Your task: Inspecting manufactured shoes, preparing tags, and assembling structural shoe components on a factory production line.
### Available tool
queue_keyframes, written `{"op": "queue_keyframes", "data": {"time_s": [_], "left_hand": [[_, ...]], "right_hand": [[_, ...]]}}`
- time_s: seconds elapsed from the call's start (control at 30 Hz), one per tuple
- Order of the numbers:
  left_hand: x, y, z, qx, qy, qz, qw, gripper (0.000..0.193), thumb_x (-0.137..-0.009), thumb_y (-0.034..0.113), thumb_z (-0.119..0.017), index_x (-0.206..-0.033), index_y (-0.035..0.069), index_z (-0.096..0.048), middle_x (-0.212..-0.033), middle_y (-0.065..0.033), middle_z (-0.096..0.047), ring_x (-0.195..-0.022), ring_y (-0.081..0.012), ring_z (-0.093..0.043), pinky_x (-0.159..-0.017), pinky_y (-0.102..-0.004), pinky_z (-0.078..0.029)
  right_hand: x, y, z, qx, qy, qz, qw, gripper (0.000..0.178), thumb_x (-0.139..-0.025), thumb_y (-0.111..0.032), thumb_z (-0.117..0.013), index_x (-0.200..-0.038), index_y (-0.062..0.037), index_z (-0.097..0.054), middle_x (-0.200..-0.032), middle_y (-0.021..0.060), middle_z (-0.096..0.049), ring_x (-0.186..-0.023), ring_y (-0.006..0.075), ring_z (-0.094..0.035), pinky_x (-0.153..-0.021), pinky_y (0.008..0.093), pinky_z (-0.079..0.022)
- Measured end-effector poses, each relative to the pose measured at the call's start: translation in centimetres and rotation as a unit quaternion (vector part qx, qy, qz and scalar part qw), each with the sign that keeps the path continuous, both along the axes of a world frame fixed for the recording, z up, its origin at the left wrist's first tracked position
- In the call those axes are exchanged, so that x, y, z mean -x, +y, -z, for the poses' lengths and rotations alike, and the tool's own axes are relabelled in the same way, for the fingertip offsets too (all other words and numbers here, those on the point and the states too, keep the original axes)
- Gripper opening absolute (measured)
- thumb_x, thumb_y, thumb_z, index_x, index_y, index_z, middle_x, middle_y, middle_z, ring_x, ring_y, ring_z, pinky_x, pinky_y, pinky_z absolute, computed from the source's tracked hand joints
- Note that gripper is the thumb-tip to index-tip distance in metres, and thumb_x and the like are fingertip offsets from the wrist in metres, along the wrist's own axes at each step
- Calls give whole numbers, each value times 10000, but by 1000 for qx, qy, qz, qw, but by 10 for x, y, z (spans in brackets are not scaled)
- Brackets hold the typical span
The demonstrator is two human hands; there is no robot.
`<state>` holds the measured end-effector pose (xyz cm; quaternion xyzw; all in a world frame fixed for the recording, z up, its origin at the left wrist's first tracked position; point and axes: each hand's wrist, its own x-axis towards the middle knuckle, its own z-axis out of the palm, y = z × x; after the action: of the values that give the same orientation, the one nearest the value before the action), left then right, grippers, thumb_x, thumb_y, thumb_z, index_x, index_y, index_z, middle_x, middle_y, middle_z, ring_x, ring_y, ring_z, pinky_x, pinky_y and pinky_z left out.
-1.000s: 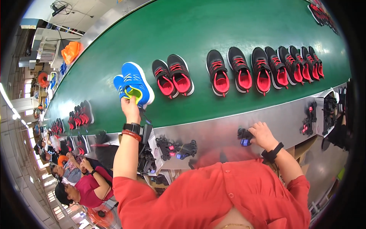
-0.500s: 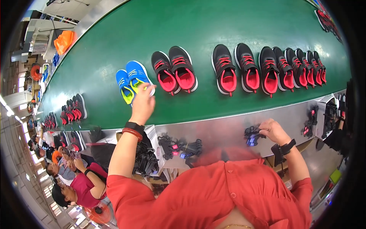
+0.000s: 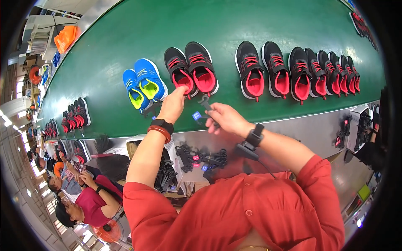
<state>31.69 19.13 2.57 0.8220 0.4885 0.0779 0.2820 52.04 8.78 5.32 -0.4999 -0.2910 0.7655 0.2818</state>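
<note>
A pair of bright blue fabric sneakers with lime-yellow lining [image 3: 143, 87] is lying on the green conveyor belt [image 3: 259, 21], at ten o'clock from the left hand [image 3: 171, 106]. That hand is reaching up, fingertips pinching the heel of a black sneaker with a red lining [image 3: 181, 75] at its twelve o'clock. At three o'clock, the right hand [image 3: 226, 119] is grasping a small black plastic hanger clip with a blue tag [image 3: 202, 109], just below the neighbouring black-and-red sneaker [image 3: 202, 67].
</note>
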Motion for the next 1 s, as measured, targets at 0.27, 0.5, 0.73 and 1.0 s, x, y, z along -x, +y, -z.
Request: {"op": "queue_keyframes", "data": {"time_s": [0.27, 0.5, 0.73, 1.0], "left_hand": [[6, 4, -11, 3, -13, 30, 999, 238, -826, 16, -596, -1062, 48, -589, -969, -175, -658, -894, -376, -631, -734, -424, -511], [7, 9, -16, -18, 30, 95, 995, 233, -833, 73, -617, -1065, 58, -602, -962, -153, -667, -868, -353, -641, -727, -421, -521], [11, 12, -17, -28, 27, 99, 994, 234, -833, 92, -629, -1064, 68, -604, -946, -147, -669, -849, -354, -641, -702, -423, -524], [4, 7, -46, -85, 76, 208, 971, 564, -799, 22, -538, -1334, 192, -481, -1154, -153, -570, -872, -328, -648, -679, -403, -540]], "right_hand": [[41, 11, 21, 23, 9, 87, 996, 215, -1002, -172, -416, -1086, 8, -498, -841, 94, -623, -648, 151, -646, -556, 264, -546], [46, -1, 31, 19, 47, 128, 990, 221, -1004, -165, -409, -1105, 11, -496, -836, 97, -624, -656, 158, -654, -560, 260, -546], [52, 6, 20, 6, 58, 85, 995, 232, -1005, -172, -408, -1126, 1, -505, -765, 76, -613, -593, 151, -636, -520, 256, -526], [16, 38, 24, -75, 37, -78, 993, 260, -1014, -229, -411, -1094, -45, -576, -604, 6, -544, -451, 86, -524, -461, 242, -444]]}}
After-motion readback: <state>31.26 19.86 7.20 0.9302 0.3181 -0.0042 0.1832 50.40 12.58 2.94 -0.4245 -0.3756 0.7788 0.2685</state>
